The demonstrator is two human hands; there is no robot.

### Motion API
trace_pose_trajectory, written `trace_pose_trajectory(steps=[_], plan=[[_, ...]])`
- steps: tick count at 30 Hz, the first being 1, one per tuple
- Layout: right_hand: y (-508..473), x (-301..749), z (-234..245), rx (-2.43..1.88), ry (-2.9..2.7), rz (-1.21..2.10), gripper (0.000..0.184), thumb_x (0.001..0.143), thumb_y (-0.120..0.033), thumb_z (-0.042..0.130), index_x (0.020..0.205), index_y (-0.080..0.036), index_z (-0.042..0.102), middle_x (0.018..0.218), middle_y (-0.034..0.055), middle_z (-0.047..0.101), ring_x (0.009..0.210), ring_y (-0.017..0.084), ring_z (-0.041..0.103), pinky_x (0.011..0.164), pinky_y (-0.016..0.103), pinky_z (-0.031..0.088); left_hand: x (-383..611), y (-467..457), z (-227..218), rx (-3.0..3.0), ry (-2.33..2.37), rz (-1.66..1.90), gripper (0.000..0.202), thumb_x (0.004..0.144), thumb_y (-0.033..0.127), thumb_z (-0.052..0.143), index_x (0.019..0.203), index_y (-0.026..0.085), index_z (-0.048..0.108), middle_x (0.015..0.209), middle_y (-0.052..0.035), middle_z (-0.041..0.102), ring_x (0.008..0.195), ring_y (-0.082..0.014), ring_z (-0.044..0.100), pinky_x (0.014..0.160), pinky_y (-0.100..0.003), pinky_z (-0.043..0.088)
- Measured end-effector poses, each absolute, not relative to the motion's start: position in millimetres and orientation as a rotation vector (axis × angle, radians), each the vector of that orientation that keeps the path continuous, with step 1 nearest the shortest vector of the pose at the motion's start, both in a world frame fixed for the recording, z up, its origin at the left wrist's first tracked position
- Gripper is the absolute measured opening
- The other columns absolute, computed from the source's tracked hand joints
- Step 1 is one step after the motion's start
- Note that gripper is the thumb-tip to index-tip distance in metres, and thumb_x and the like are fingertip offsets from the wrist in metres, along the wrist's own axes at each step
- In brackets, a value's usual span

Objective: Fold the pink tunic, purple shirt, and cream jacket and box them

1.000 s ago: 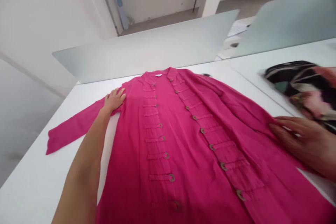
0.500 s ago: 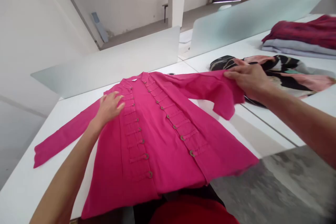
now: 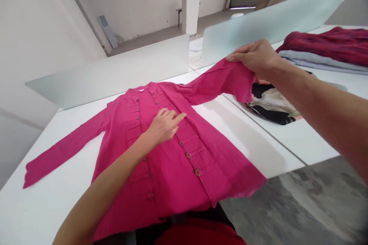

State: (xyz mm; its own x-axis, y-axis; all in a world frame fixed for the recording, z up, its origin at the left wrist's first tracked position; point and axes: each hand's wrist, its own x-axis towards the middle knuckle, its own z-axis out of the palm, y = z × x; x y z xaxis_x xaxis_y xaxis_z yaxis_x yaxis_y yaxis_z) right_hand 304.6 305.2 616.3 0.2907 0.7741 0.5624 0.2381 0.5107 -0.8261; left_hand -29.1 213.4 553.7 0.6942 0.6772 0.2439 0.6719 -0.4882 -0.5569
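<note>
A bright pink long-sleeved tunic [image 3: 184,183] lay face up on a white worktop [image 3: 37,206], its collar toward the far side and its hem at the near edge. Two rows of fabric loops ran down its front, and round wooden toggles [image 3: 188,155] showed along the row on the right. The left hand [image 3: 163,125] rested on the chest of the tunic, its fingers [image 3: 172,116] slightly spread and pressed flat against the cloth. The right hand [image 3: 253,58] was raised over the far right, with its fingers [image 3: 240,56] closed around the cuff end of the lifted pink sleeve [image 3: 221,82], pinching the cloth and holding it clear of the worktop. The other sleeve [image 3: 63,153] lay flat, stretching out to the left. Just beyond the right hand, a black-and-cream patterned cloth [image 3: 271,107] lay on a neighbouring white worktop, partly hidden by the right forearm. Farther right sat a folded stack of dark red and pale grey garments [image 3: 324,51]. Frosted glass divider panels [image 3: 109,72] stood along the far edge of the worktops.
</note>
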Motion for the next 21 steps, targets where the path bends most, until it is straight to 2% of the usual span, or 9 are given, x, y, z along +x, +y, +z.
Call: trace_pose_trajectory(steps=[2,4,7,10,14,18,21], plan=[[302.2,301.2,629.7,-1.038,-1.33,0.406,0.038,0.089,-0.021,0.077,0.114,0.007,0.077,0.079,0.0058,0.069,0.081,0.014,0.067,0.077,0.032,0.052,-5.0,222.2,547.0,-2.282,-0.943,0.058,0.056,0.099,0.019,0.058,0.154,0.022,0.051,0.118,-0.0121,0.07,0.111,-0.0264,0.065,0.109,-0.046,0.044],[302.9,305.9,645.5,-1.077,-1.381,0.276,0.04,0.09,-0.025,0.074,0.116,0.005,0.077,0.083,0.0051,0.071,0.087,0.016,0.068,0.082,0.034,0.051,12.7,229.3,542.1,-2.283,-0.908,0.101,0.048,0.098,0.016,0.057,0.146,0.022,0.059,0.115,-0.0113,0.07,0.11,-0.0251,0.065,0.11,-0.045,0.042],[313.3,322.5,664.9,-1.203,-1.396,0.022,0.038,0.096,-0.027,0.068,0.121,0.0,0.078,0.099,0.0088,0.075,0.105,0.022,0.068,0.093,0.04,0.049,24.1,236.3,537.7,-2.288,-0.904,0.157,0.03,0.098,0.014,0.056,0.124,0.019,0.071,0.112,-0.0117,0.07,0.107,-0.025,0.066,0.111,-0.045,0.04],[333.9,334.9,668.5,-1.404,-1.397,-0.165,0.035,0.101,-0.031,0.067,0.125,-0.008,0.079,0.113,0.013,0.076,0.116,0.028,0.066,0.102,0.047,0.046,23.2,239.7,534.8,-2.315,-0.921,0.15,0.026,0.1,0.014,0.053,0.118,0.019,0.071,0.106,-0.0105,0.071,0.101,-0.0241,0.067,0.104,-0.044,0.044],[370.8,331.0,641.8,-1.659,-1.624,-0.302,0.031,0.107,-0.031,0.057,0.122,-0.016,0.08,0.124,0.0199,0.072,0.115,0.031,0.062,0.101,0.052,0.043,19.6,240.6,531.2,-2.345,-0.939,0.13,0.028,0.101,0.014,0.051,0.122,0.017,0.069,0.106,-0.0113,0.07,0.097,-0.0238,0.067,0.093,-0.039,0.046],[399.0,321.5,597.5,-1.789,-1.827,-0.26,0.031,0.1,-0.017,0.059,0.123,-0.009,0.078,0.126,0.028,0.068,0.117,0.037,0.062,0.097,0.055,0.041,18.4,241.6,528.8,-2.35,-0.934,0.129,0.028,0.102,0.014,0.051,0.124,0.015,0.068,0.104,-0.0116,0.068,0.096,-0.024,0.065,0.092,-0.039,0.045],[403.4,324.6,572.5,-1.772,-1.896,-0.254,0.041,0.097,-0.016,0.059,0.135,-0.005,0.071,0.137,0.0317,0.062,0.123,0.041,0.058,0.099,0.055,0.04,17.0,242.9,527.0,-2.343,-0.92,0.125,0.027,0.103,0.016,0.049,0.122,0.017,0.068,0.108,-0.0109,0.068,0.099,-0.0239,0.065,0.095,-0.039,0.045]])
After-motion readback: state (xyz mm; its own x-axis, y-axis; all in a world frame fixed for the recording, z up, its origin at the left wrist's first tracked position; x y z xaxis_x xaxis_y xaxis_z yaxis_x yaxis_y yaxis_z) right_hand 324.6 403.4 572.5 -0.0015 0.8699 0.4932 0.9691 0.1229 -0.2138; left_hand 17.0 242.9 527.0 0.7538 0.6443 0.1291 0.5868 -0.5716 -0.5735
